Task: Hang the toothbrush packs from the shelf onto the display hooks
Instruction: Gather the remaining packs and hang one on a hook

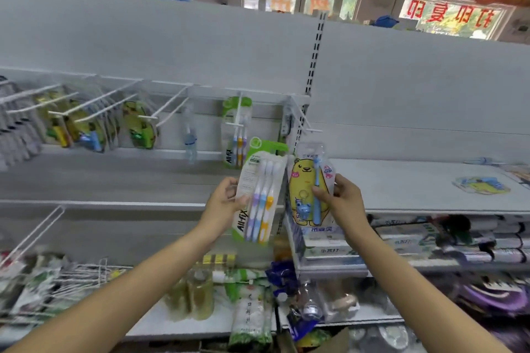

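Left hand (226, 203) pinches the green three-brush pack (259, 195), right hand (341, 200) the yellow bear pack (308, 189); light, stiff, slippery cards, probably best held near the top hole

Head view—close, facing shelving (114, 178) squarely, seemingly tilted down.

We are seeing both forearms running off the bottom edge. The left hand (226, 203) is covering the green pack's (259, 195) left edge — the right hand (341, 200) is hiding part of the yellow bear pack (308, 189). The hanging packs (86, 123) at far left are blurring out — prints unreadable.
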Available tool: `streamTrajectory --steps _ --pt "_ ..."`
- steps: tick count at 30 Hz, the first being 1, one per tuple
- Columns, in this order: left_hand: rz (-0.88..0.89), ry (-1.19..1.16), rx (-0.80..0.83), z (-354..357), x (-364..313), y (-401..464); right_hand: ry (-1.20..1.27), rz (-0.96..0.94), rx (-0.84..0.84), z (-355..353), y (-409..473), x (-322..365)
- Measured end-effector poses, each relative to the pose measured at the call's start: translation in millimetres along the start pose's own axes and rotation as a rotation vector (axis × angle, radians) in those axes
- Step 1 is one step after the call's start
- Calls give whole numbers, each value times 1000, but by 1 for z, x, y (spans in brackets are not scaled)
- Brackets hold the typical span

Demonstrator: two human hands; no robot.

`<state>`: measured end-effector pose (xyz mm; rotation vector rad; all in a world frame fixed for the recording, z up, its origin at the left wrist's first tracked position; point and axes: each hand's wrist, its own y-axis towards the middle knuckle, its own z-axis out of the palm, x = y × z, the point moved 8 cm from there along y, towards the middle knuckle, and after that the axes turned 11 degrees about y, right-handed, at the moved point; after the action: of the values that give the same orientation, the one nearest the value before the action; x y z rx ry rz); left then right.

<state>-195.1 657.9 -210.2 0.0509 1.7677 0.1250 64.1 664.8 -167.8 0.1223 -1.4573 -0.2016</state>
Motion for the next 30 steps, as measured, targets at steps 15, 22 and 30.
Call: streamTrajectory --steps 15,22,30 --pt "6 102 -61 -182 37 -8 19 -27 102 176 -5 -30" --pt "20 96 -40 -167 37 6 28 4 73 159 10 -36" --pt "77 59 -5 -112 15 32 31 43 -30 96 7 -37"
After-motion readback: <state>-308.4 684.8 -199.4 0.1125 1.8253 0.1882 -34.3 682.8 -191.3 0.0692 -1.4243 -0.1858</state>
